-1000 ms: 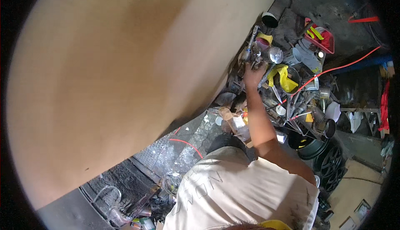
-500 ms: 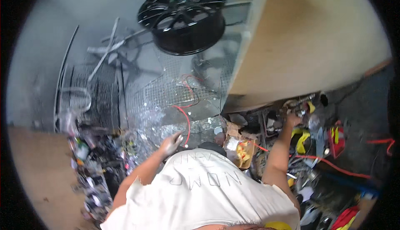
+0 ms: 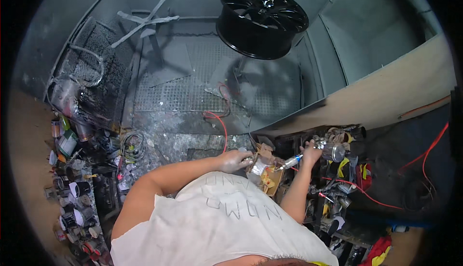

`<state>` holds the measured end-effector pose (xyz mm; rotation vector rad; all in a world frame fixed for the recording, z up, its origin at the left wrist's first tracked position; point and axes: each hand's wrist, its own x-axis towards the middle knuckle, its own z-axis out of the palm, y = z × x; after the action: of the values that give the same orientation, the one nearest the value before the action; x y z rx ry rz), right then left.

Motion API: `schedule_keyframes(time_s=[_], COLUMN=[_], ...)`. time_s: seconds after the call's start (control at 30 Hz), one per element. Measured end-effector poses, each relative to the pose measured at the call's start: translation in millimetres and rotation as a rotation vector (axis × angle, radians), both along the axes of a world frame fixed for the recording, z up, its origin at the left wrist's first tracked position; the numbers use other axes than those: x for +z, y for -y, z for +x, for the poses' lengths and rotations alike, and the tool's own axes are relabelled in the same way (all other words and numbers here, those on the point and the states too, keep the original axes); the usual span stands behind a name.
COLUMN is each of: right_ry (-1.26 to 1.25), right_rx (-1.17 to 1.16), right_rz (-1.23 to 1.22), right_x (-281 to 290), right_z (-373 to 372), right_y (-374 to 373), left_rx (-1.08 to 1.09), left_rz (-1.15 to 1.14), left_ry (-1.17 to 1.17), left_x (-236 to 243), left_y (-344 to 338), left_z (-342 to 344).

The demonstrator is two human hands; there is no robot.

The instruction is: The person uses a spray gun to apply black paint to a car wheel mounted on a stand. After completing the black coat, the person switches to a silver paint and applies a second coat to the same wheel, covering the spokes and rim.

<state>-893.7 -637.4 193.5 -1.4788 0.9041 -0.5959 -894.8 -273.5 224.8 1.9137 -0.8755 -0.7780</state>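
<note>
My right hand (image 3: 312, 153) is closed round a silver spray gun (image 3: 318, 144) with a see-through cup. Below that hand a silver fitting with a blue ring (image 3: 291, 162) points toward the box; it looks like part of the gun's handle end. My left hand (image 3: 236, 160), dusted with pale powder, is in front of my chest with its fingers loosely bent and apart. Nothing shows in it. Just right of it stands an open cardboard box (image 3: 273, 189) with white and yellow crumpled material inside. A glossy black wheel rim (image 3: 258, 37) stands raised on a stand in the booth ahead.
Paint-covered cans and bottles (image 3: 77, 189) crowd the left side. A coiled hose (image 3: 133, 145) lies on the floor. A red hose (image 3: 223, 127) runs into the booth. A tan panel (image 3: 386, 99) borders the right. A grey crossed frame (image 3: 146, 21) stands at the back left.
My right hand has lifted the spray gun from the cluttered shelf and drawn it nearer. My left hand has moved right, toward the box. The view has swung, so the wheel appears further right.
</note>
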Motion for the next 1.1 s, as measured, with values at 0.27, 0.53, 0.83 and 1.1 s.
schedule_keyframes(time_s=[0.27,0.53,0.83,1.1], right_ry=[-0.006,0.098,0.129,0.005], right_rx=[0.251,0.492,0.745,0.813], right_rz=[0.059,-0.012,0.008,-0.069], right_x=[64.4,134.8,118.5,106.4], right_z=[22.9,67.3,63.7,51.6], right_y=[-210.1,-334.3,-413.9,-430.9], left_rx=[0.035,0.493,0.713,0.75], left_rz=[-0.151,-0.545,-0.87,-0.862], left_ry=[-0.132,-0.2,-0.852,-0.802], left_x=[-13.4,1.6,2.4,-12.3], left_y=[-99.6,-130.3,-153.5,-154.9], left_z=[-64.3,-69.8,-104.4,-119.4])
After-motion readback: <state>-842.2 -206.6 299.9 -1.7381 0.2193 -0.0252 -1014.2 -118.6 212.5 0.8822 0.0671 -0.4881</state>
